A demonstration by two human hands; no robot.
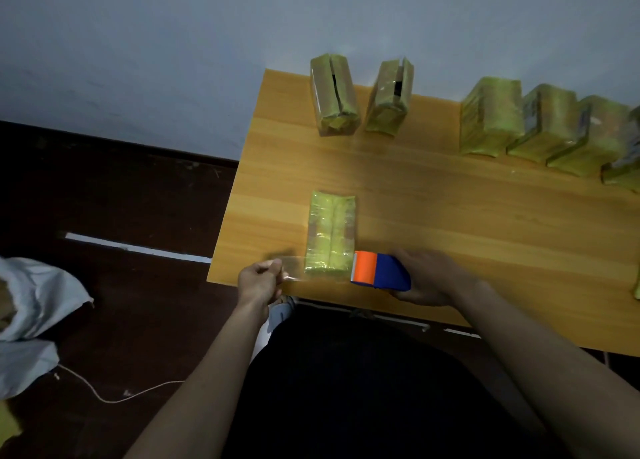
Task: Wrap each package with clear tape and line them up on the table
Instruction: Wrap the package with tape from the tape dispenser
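Left hand [259, 278] at the near left corner of the wooden table [450, 216], fingers curled, pinching the free end of the clear tape [294, 268]. Tape stretched taut across the near end of a yellow-green package [330, 235] lying flat close to the table's near edge. Right hand [426, 278] wrapped around the blue and orange tape dispenser [379, 271], held just right of that package, orange end touching it or nearly so. Farther back, 2 packages [334, 100] standing near the wall, well apart from the one in front. To the right, a row of 4 wrapped packages [490, 115] side by side, running off the frame's edge. Down on the dark floor at left, a pale sack [31, 302] and a thin cord [114, 394].
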